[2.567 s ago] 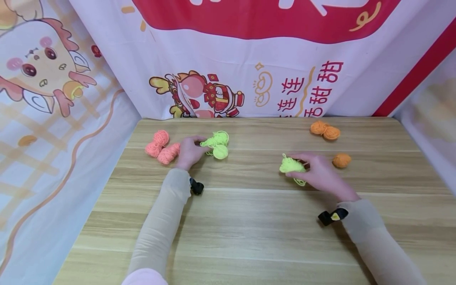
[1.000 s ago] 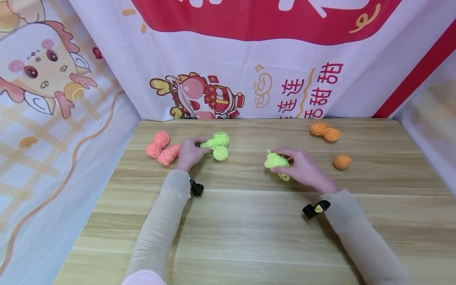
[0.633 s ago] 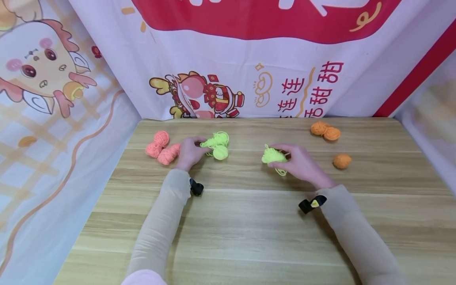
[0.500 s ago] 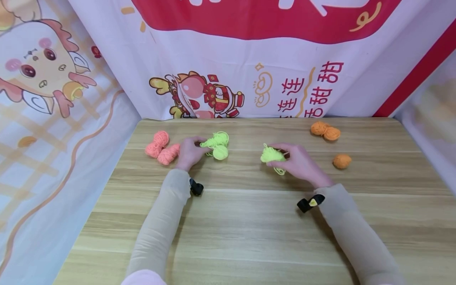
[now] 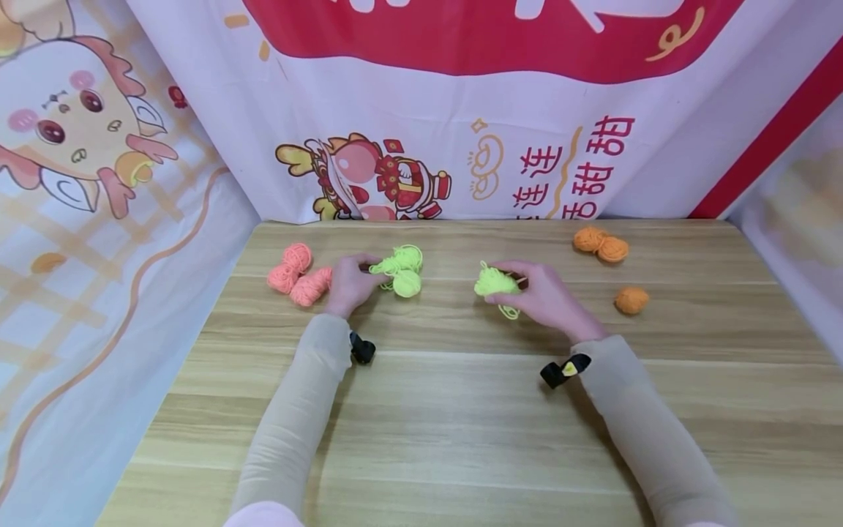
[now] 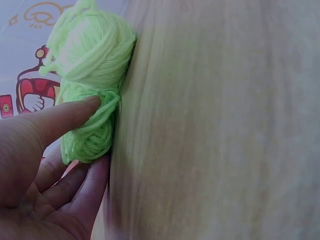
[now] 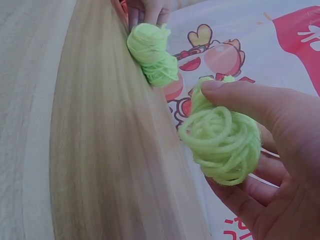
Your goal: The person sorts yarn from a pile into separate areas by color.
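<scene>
In the head view my left hand (image 5: 352, 285) is left of the table's middle, at a small cluster of yellow-green yarn balls (image 5: 407, 283). The left wrist view shows its thumb on one green yarn ball (image 6: 90, 135) and the fingers curled beneath; a paler yarn ball (image 6: 95, 47) touches that one. Right of the cluster, my right hand (image 5: 543, 296) grips another yellow-green yarn ball (image 5: 495, 282) between thumb and fingers. This yarn ball (image 7: 222, 145) appears raised off the table in the right wrist view, with loose strands hanging from it.
Several pink yarn balls (image 5: 309, 285) lie close to the left hand. Two orange yarn balls (image 5: 601, 244) touch each other at the back right, and a single orange ball (image 5: 632, 300) sits nearer. A printed cloth (image 5: 421, 95) hangs behind the wooden table (image 5: 435, 424).
My right hand has carried its yellow-green yarn ball leftward and slightly away from me, closer to the cluster. The left hand and the other yarn balls stay where they were.
</scene>
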A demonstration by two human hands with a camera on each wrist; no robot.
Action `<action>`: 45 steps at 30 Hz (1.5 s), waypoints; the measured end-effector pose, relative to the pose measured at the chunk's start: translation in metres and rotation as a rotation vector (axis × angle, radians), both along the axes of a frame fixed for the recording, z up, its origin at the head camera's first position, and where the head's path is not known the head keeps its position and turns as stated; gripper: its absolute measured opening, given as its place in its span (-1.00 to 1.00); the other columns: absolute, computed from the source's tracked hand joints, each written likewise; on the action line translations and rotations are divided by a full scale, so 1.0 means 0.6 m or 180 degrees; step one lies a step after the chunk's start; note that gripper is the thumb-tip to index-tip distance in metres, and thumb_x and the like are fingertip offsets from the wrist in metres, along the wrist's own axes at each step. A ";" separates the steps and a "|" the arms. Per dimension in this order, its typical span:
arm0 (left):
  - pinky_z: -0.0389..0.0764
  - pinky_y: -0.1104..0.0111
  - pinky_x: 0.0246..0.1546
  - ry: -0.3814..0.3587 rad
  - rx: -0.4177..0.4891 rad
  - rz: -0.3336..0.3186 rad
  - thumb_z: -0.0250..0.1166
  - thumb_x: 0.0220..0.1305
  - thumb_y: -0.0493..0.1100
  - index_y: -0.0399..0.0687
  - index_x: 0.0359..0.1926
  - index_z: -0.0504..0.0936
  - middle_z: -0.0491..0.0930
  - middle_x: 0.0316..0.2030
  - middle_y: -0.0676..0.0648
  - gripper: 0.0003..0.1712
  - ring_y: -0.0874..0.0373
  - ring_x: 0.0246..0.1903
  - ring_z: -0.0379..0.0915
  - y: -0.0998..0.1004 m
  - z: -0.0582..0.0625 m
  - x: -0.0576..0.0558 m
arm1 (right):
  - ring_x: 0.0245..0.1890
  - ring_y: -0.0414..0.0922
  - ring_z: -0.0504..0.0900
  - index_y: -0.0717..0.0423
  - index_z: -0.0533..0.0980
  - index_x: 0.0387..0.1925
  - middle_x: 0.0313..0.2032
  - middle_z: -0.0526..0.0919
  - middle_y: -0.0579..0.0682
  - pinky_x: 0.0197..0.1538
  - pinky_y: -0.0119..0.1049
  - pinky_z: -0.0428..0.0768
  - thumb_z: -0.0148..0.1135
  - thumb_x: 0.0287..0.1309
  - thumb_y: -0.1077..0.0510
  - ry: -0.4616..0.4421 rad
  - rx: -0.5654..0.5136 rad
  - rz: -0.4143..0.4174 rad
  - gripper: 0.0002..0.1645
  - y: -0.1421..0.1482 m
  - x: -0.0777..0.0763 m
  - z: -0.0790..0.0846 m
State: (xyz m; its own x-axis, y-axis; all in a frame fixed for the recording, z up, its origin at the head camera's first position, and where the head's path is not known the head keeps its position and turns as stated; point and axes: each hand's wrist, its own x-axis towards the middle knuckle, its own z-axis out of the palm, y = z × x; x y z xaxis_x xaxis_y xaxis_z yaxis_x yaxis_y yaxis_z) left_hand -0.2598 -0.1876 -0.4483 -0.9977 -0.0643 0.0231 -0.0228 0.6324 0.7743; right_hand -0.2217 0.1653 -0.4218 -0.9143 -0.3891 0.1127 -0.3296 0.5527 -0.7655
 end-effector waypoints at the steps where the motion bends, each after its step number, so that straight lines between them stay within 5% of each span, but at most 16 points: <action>1: 0.53 0.16 0.09 0.0006 0.0000 0.0001 0.58 0.10 -0.16 -0.21 0.06 0.72 0.68 -0.05 -0.18 -0.51 -0.04 -0.03 0.55 0.000 0.000 0.000 | -0.11 0.00 0.65 0.05 0.56 0.29 0.14 0.65 0.09 -0.05 -0.08 0.65 0.58 0.08 -0.02 0.0008 0.0007 -0.0003 -0.26 -0.002 -0.001 0.001; 22: 0.53 0.16 0.08 -0.0028 -0.0045 0.0026 0.58 0.10 -0.13 -0.18 0.06 0.72 0.68 -0.05 -0.17 -0.51 -0.03 -0.04 0.54 -0.001 -0.001 0.000 | -0.14 -0.06 0.67 0.01 0.59 0.27 0.07 0.69 0.03 -0.05 -0.15 0.65 0.61 0.04 0.03 0.0157 -0.0279 0.0020 -0.27 -0.058 -0.026 0.027; 45: 0.53 0.17 0.07 -0.0033 -0.0037 -0.0002 0.58 0.10 -0.14 -0.18 0.08 0.71 0.68 -0.04 -0.16 -0.49 -0.02 -0.05 0.54 0.001 0.001 0.000 | -0.13 -0.02 0.64 0.02 0.58 0.27 0.04 0.68 0.02 -0.08 -0.17 0.64 0.60 0.05 0.11 -0.0058 -0.0517 -0.0045 -0.29 -0.108 -0.048 0.045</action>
